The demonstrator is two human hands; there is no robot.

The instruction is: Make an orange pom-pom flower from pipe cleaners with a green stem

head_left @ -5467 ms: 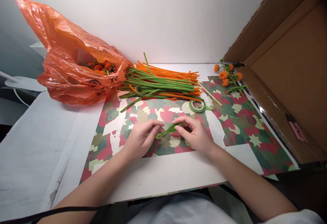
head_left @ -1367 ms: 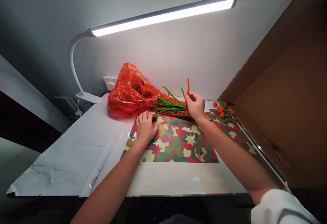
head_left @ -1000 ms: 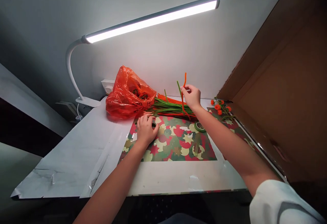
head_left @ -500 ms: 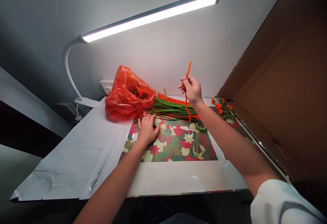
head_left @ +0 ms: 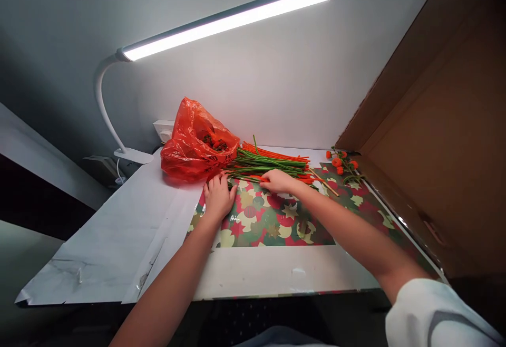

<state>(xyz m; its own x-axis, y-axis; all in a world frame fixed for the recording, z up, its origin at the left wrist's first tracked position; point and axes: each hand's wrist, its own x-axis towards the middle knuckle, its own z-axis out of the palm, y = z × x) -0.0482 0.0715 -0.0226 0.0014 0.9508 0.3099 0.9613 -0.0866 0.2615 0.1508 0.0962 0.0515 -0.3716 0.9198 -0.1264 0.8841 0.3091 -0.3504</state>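
My left hand [head_left: 219, 195] rests on the camouflage-patterned mat [head_left: 272, 225], fingers spread and nothing visibly gripped; what lies beneath it is mostly hidden. At the front edge of a bundle of green pipe cleaners [head_left: 272, 162], my right hand [head_left: 278, 181] is low with its fingers closed. An orange pipe cleaner [head_left: 256, 178] runs out to the left from those fingertips. More orange pipe cleaners [head_left: 276, 153] lie behind the green ones. Touching the bundle's left end is a red plastic bag [head_left: 185, 152] with orange-and-green pieces inside.
Orange flowers with green stems [head_left: 340, 163] lie at the back right, before a tall cardboard panel [head_left: 427, 99]. A thin tan stick [head_left: 326, 182] sits near my right forearm. The lit lamp [head_left: 233, 17] spans above, its base on the white table [head_left: 103, 236] at left.
My right hand has come down and left from mid-air, bringing the orange pipe cleaner to the front of the bundle. My left hand is nearly still. The green tape roll is now hidden.
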